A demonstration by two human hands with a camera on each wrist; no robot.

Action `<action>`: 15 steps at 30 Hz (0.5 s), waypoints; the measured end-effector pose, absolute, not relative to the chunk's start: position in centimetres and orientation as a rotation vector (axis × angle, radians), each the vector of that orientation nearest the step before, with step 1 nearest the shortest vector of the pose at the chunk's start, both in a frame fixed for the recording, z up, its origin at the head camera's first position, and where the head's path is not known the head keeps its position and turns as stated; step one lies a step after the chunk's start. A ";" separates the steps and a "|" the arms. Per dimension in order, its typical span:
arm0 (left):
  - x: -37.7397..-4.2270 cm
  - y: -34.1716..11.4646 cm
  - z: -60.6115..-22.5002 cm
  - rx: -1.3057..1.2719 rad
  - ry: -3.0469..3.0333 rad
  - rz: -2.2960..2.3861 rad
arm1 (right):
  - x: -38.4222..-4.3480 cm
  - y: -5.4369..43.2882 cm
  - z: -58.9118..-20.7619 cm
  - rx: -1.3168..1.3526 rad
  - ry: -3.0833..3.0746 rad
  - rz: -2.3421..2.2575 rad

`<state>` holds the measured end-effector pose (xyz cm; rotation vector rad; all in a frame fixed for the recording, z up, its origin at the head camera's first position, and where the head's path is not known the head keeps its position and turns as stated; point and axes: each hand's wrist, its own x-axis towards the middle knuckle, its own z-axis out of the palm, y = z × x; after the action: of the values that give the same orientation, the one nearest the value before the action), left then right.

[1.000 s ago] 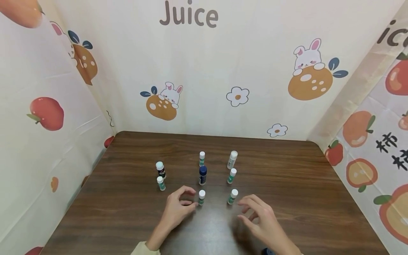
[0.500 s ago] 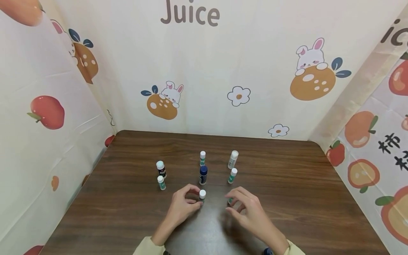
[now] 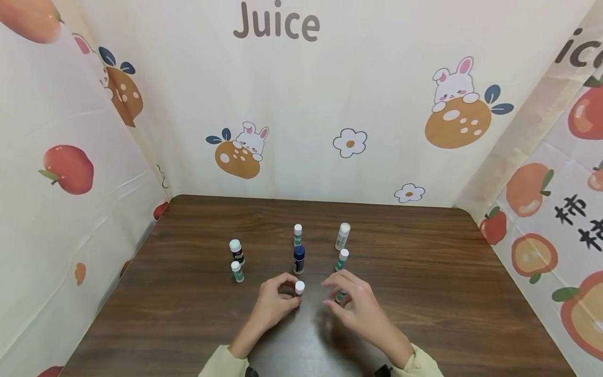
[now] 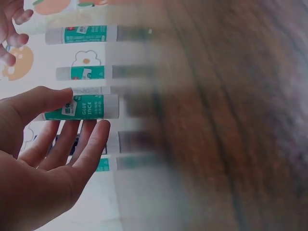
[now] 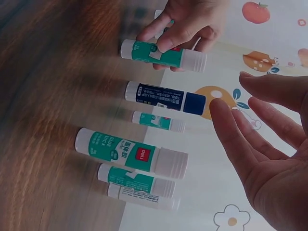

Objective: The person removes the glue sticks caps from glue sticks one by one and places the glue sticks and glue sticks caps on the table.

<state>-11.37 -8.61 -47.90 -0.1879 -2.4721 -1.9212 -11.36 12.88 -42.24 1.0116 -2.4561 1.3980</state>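
My left hand [image 3: 275,302] pinches a green glue stick [image 4: 89,107] with a white cap, thumb on one side and fingers on the other. The stick stands upright, partly hidden by the fingers in the head view. My right hand [image 3: 356,299] is beside another green glue stick [image 5: 130,151], its fingers spread and bent around it. In the right wrist view a gap shows between that stick and the fingers. Farther back stand a dark blue glue stick [image 3: 299,259] and a small green glue stick [image 3: 298,235].
Behind the right hand stand a green glue stick [image 3: 342,259] and a white stick [image 3: 342,236]. At left are a black-labelled stick with a white cap [image 3: 237,251] and a small green stick [image 3: 237,272]. Printed curtains [image 3: 301,94] enclose the brown table [image 3: 438,272].
My left hand has moved slightly right and now grips the glue stick it was beside. My right hand has moved left and forward, its fingers coming around the near right glue stick.
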 end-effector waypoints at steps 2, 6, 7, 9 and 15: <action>-11.3 -8.5 -47.8 -0.198 -2.459 -1.930 | -11.4 12.8 -42.2 1.007 -2.456 1.408; -11.3 -8.3 -47.4 -0.207 -2.474 -1.908 | -11.6 12.6 -42.1 1.006 -2.443 1.397; -11.3 -8.3 -47.3 -0.208 -2.484 -1.894 | -11.6 12.5 -42.2 1.006 -2.441 1.394; -11.2 -8.2 -47.2 -0.210 -2.501 -1.870 | -11.7 12.4 -42.1 1.010 -2.434 1.385; -11.1 -8.3 -46.5 -0.222 -2.515 -1.840 | -12.0 12.1 -41.9 1.016 -2.410 1.374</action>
<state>-11.08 -8.29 -46.52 -0.2225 -2.5149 -1.8404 -11.98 12.12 -41.88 1.0164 -2.4099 1.3739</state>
